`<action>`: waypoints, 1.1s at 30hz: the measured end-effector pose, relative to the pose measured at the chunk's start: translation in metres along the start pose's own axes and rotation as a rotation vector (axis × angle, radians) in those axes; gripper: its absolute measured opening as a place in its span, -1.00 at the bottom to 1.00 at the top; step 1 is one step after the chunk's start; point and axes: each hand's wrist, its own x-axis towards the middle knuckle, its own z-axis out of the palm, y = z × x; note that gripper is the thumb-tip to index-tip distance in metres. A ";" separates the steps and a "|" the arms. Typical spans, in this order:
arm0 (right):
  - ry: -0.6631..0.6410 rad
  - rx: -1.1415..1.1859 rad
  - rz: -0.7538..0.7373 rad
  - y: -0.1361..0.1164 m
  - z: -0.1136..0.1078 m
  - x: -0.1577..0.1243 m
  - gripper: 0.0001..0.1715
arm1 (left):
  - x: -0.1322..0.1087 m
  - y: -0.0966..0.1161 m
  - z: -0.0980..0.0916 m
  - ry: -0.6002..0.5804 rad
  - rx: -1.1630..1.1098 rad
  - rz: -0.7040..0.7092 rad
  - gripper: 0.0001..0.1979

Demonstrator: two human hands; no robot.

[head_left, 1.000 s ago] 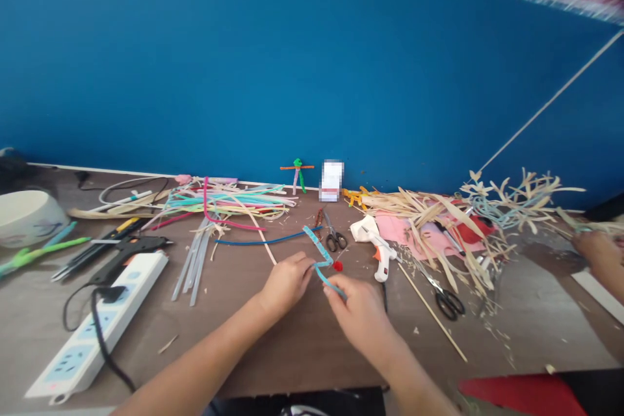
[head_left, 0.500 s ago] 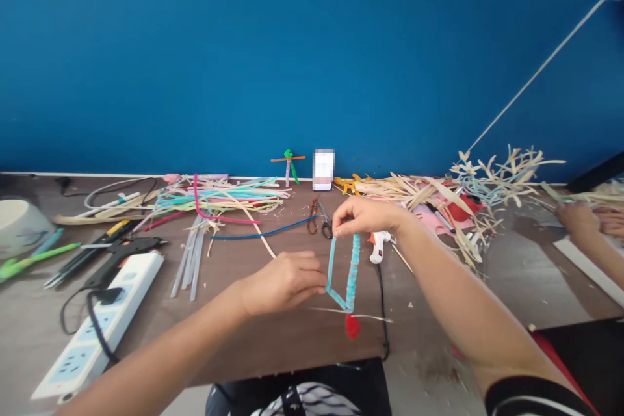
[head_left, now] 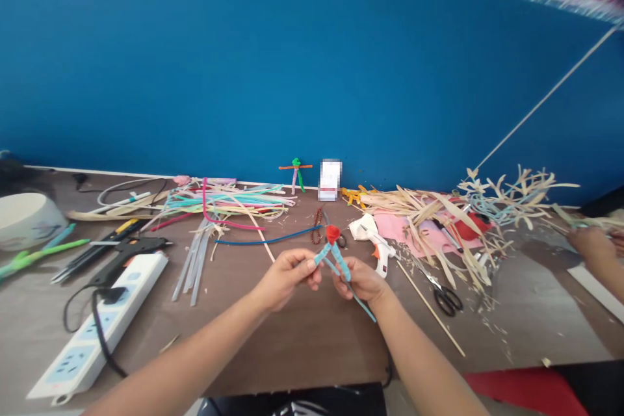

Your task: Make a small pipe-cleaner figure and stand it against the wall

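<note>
Over the brown table (head_left: 302, 338), both my hands pinch a light blue pipe cleaner (head_left: 336, 260) folded into an upside-down V, with a small red pompom (head_left: 332, 233) at its top. My left hand (head_left: 287, 276) is closed on the left leg. Gripping the right leg is my right hand (head_left: 363, 283), and a thin blue tail sticks out below it toward the lower right.
White glue gun (head_left: 377, 244), scissors (head_left: 441, 296) and straw strips (head_left: 439, 218) lie right. Coloured pipe cleaners (head_left: 229, 201), glue sticks, a black glue gun (head_left: 127, 250), power strip (head_left: 97, 325) and bowl (head_left: 26, 218) sit left. A small figure (head_left: 296, 172) stands by the blue wall. Another person's hand (head_left: 592, 244) works far right.
My right hand came down from its raised position to meet the left. The pipe cleaner flipped over, so the red pompom now points up instead of hanging below.
</note>
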 end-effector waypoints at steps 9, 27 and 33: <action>-0.052 0.209 -0.067 0.011 0.027 -0.011 -0.67 | 0.013 -0.009 0.002 0.020 -0.444 -0.137 -0.80; 0.588 -0.882 -0.271 -0.018 0.051 -0.013 -0.67 | 0.016 -0.004 -0.002 0.184 0.144 -0.054 -0.75; 0.570 -1.067 -0.279 -0.025 0.070 -0.024 -0.69 | 0.020 -0.010 -0.001 0.328 0.423 0.111 -0.77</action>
